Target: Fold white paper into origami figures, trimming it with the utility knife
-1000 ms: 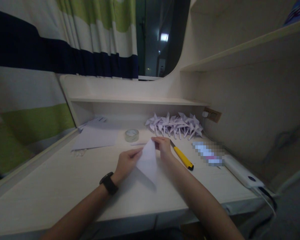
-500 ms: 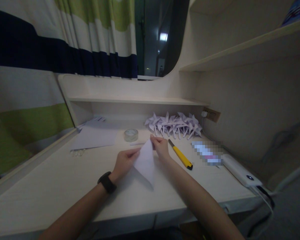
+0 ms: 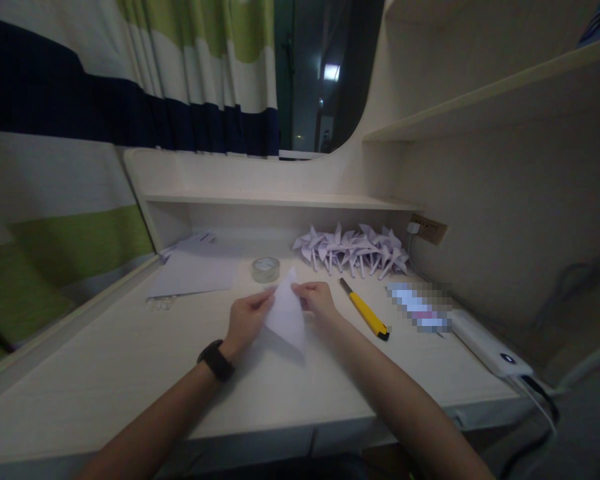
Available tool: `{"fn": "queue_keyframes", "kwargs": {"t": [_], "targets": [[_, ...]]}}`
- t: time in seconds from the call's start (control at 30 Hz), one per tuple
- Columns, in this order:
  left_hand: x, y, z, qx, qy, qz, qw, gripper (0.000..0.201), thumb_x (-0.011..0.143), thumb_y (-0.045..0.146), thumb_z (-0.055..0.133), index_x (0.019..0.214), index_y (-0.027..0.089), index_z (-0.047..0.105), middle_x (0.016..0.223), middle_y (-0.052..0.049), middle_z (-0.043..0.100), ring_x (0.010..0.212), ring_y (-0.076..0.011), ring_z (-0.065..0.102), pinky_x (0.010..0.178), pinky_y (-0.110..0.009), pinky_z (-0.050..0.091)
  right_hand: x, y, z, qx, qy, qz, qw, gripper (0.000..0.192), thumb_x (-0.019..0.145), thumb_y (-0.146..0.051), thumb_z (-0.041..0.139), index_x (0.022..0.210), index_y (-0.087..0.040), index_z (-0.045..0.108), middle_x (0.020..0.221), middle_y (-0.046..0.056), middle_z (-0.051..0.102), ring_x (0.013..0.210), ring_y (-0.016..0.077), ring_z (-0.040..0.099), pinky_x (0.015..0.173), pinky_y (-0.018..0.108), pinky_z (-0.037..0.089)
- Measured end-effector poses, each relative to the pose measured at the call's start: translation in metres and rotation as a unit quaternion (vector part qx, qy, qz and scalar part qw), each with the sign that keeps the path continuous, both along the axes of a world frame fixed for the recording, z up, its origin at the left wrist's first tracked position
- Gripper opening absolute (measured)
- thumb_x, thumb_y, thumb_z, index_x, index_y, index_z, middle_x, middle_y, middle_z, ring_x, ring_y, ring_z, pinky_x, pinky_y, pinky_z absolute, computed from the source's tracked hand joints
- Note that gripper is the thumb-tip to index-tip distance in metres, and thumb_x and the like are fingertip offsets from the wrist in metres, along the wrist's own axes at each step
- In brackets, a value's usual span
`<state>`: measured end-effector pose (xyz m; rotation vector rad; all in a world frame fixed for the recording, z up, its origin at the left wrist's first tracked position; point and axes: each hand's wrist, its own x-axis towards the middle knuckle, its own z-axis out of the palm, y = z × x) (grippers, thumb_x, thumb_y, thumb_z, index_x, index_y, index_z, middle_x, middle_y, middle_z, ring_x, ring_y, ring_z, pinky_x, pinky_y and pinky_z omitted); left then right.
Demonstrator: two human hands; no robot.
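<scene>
A folded sheet of white paper (image 3: 286, 319) is held up over the desk between my two hands, one corner pointing away from me. My left hand (image 3: 247, 323), below a black wristwatch, pinches its left edge. On the other side my right hand (image 3: 320, 300) grips the right edge near the top corner. Beyond the paper stands a roll of clear tape (image 3: 265, 271). A yellow utility knife (image 3: 365, 310) lies to the right of my right hand.
Several white paper pinwheels (image 3: 353, 250) lie bunched at the back. White sheets (image 3: 195, 267) are stacked at the back left. On the right are a blurred-out phone (image 3: 417, 307) and a white power bank (image 3: 490, 343) with cables. A shelf (image 3: 280, 199) runs above the desk's back.
My right hand has slid down from the paper's top corner along its right edge, so the tip now shows free. The view has shifted slightly.
</scene>
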<state>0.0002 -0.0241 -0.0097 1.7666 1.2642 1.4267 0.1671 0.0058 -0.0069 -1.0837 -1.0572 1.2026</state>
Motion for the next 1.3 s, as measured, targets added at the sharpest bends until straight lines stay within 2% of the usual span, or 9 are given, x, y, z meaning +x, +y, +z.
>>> {"fn": "queue_keyframes", "kwargs": {"t": [0.17,0.33,0.4,0.53,0.6,0.73,0.93,1.17,1.3], "targets": [[-0.003,-0.002,0.008,-0.030,-0.054,-0.029,0.998,0.039,0.074,0.040,0.064,0.101,0.013,0.072,0.095,-0.009,0.073,0.085,-0.0254,0.067,0.072,-0.033,0.053,0.002,-0.001,0.003,-0.005,0.016,0.008,1.000,0.030,0.050,-0.039,0.077,0.059,-0.012,0.066,0.053,0.002,0.061,0.046,0.0129,0.054,0.046,0.025,0.040],[-0.016,0.012,0.022,-0.169,-0.077,-0.165,0.969,0.044,0.071,0.051,0.066,0.089,0.011,0.072,0.074,-0.008,0.070,0.061,-0.0181,0.063,0.051,-0.025,0.045,0.001,-0.008,0.007,-0.004,0.016,0.061,0.998,0.027,0.050,-0.035,0.078,0.059,-0.012,0.067,0.056,0.003,0.064,0.047,0.0123,0.054,0.047,0.023,0.039],[-0.015,0.017,0.027,-0.194,-0.073,-0.184,0.961,0.044,0.070,0.054,0.066,0.078,0.011,0.070,0.067,-0.007,0.066,0.054,-0.0146,0.058,0.048,-0.023,0.042,-0.001,-0.011,0.008,-0.002,0.000,0.087,0.996,0.026,0.051,-0.034,0.078,0.059,-0.012,0.067,0.053,0.003,0.062,0.045,0.0112,0.052,0.045,0.023,0.036],[-0.001,0.021,0.032,-0.148,-0.042,-0.157,0.975,0.046,0.066,0.056,0.068,0.052,0.013,0.059,0.047,0.001,0.050,0.043,-0.0085,0.042,0.041,-0.021,0.031,-0.005,-0.015,0.008,-0.006,-0.022,0.117,0.993,0.028,0.050,-0.036,0.078,0.055,-0.012,0.065,0.049,0.001,0.060,0.043,0.0100,0.049,0.043,0.022,0.033],[0.005,0.022,0.031,-0.142,-0.064,-0.132,0.979,0.045,0.062,0.054,0.072,0.048,0.014,0.055,0.043,0.003,0.044,0.041,-0.0076,0.038,0.040,-0.021,0.028,-0.007,-0.016,0.009,-0.005,-0.028,0.124,0.992,0.030,0.051,-0.039,0.078,0.053,-0.012,0.064,0.048,0.000,0.059,0.041,0.0093,0.048,0.042,0.022,0.032],[0.006,0.024,0.025,-0.161,-0.127,-0.108,0.973,0.040,0.059,0.049,0.076,0.054,0.013,0.060,0.047,0.001,0.049,0.042,-0.0081,0.041,0.040,-0.021,0.028,-0.011,-0.017,0.010,-0.003,-0.055,0.139,0.989,0.035,0.052,-0.044,0.077,0.047,-0.014,0.060,0.041,-0.002,0.052,0.036,0.0071,0.041,0.039,0.021,0.027],[-0.006,0.027,0.017,-0.162,-0.140,-0.083,0.973,0.035,0.054,0.043,0.079,0.056,0.011,0.064,0.051,-0.001,0.054,0.045,-0.0088,0.043,0.043,-0.022,0.030,-0.014,-0.020,0.005,0.011,-0.101,0.144,0.984,0.035,0.056,-0.043,0.075,0.045,-0.014,0.059,0.034,-0.005,0.042,0.034,0.0052,0.031,0.037,0.021,0.022],[-0.021,0.039,0.010,-0.122,-0.144,-0.019,0.982,0.036,0.057,0.045,0.077,0.057,0.011,0.065,0.050,0.000,0.053,0.045,-0.0093,0.042,0.043,-0.023,0.029,-0.014,-0.025,0.004,0.000,-0.143,0.155,0.978,0.031,0.059,-0.035,0.073,0.042,-0.015,0.056,0.034,-0.005,0.041,0.034,0.0049,0.029,0.037,0.021,0.020],[-0.022,0.039,0.010,-0.118,-0.143,-0.023,0.982,0.041,0.060,0.051,0.075,0.057,0.011,0.064,0.049,0.001,0.050,0.044,-0.0088,0.040,0.042,-0.023,0.026,-0.014,-0.023,0.002,0.002,-0.151,0.145,0.978,0.031,0.059,-0.033,0.073,0.041,-0.016,0.055,0.035,-0.005,0.042,0.034,0.0053,0.030,0.038,0.022,0.021]]}}
